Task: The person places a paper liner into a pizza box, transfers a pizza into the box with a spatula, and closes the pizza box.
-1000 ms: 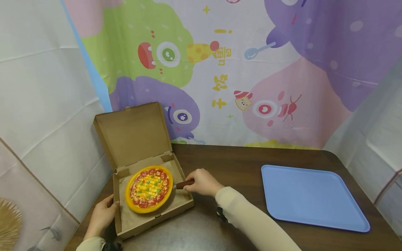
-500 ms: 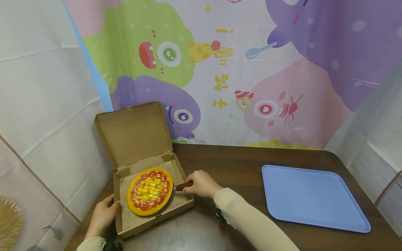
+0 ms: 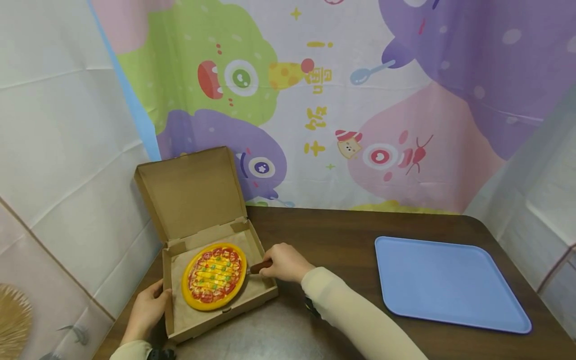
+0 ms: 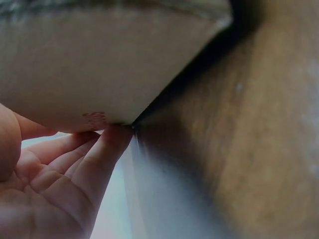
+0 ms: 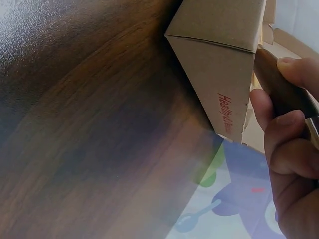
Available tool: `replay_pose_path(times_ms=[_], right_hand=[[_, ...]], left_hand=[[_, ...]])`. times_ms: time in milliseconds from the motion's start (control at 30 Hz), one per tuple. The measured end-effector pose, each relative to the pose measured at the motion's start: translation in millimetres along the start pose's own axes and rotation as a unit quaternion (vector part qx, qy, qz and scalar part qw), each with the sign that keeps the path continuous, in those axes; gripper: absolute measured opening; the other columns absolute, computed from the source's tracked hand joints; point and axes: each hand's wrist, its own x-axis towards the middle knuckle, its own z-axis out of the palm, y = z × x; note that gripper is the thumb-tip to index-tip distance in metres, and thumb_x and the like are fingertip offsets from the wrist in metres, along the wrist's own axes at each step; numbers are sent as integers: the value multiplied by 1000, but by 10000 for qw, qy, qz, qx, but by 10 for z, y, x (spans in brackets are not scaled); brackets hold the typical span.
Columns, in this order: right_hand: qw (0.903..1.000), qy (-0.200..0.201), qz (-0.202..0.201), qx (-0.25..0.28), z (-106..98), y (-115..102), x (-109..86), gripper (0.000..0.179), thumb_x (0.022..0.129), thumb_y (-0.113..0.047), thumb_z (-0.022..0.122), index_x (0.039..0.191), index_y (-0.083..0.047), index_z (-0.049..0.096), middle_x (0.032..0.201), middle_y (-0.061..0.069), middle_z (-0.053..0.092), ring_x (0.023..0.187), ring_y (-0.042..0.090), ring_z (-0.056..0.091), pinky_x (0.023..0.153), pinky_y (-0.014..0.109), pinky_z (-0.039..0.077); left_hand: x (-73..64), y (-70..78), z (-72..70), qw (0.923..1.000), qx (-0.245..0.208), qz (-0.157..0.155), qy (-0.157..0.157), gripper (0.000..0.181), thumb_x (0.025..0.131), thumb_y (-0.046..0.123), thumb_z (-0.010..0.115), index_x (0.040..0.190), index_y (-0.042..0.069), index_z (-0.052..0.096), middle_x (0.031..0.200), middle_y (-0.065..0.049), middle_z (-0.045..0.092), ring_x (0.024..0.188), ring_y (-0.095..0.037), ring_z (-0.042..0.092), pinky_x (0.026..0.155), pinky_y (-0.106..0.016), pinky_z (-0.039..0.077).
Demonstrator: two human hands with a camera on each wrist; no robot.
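A toy-like pizza (image 3: 215, 276) with a yellow rim lies tilted inside the open cardboard pizza box (image 3: 229, 311). My right hand (image 3: 286, 262) grips the brown handle (image 3: 261, 266) of a pizza server; its metal neck meets the pizza's right edge, and the blade is hidden beneath. In the right wrist view, thumb and fingers wrap that dark handle (image 5: 281, 82) just over the box wall (image 5: 219, 84). My left hand (image 3: 146, 311) holds the box's left wall, thumb at the rim. From the left wrist, its fingers (image 4: 99, 162) meet the outer side of the box (image 4: 99, 59).
A blue tray (image 3: 450, 285) lies at the right of the dark wooden table (image 3: 315, 225). The box lid (image 3: 193, 195) stands up at the back, near a cartoon-printed curtain (image 3: 324, 185). White panels (image 3: 76, 150) flank the table.
The pizza has shifted slightly down toward the box's front and tilts a little differently. My right hand has moved slightly left with the pizza server. The left hand has stayed on the box.
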Motion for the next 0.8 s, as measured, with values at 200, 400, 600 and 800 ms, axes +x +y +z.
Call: replay_pose_path(times_ms=[200,400,600,800], right_hand=[[10000,-4,-10,-87,-31,-38,-15,13,82,-26,76,80,-14,75,65,-11,61,55,4,45,50,17,37],[9998,19,-46,-180,-50,-84,-26,12,83,-26,74,79,-14,73,62,-11,57,53,3,43,48,16,35],[9997,33,-72,-248,-64,-126,-38,13,85,-27,74,83,-13,74,64,-11,60,53,3,46,49,16,38],[9993,68,-112,-364,-60,-144,-40,14,86,-27,73,84,-14,74,65,-10,61,54,3,47,51,16,39]], left_hand=[[6,13,-2,9999,-48,2,-132,55,103,14,41,146,-16,27,144,-37,38,133,-49,42,107,-56,41],[4,19,0,9999,-35,-7,-110,54,103,14,40,146,-16,27,144,-37,38,133,-49,42,106,-56,41],[-3,20,-4,10000,3,-8,-98,54,103,14,40,146,-16,27,144,-36,38,134,-49,41,107,-57,40],[-6,33,-9,9999,-14,-13,-132,54,103,14,39,146,-16,26,145,-36,37,135,-50,39,108,-58,39]])
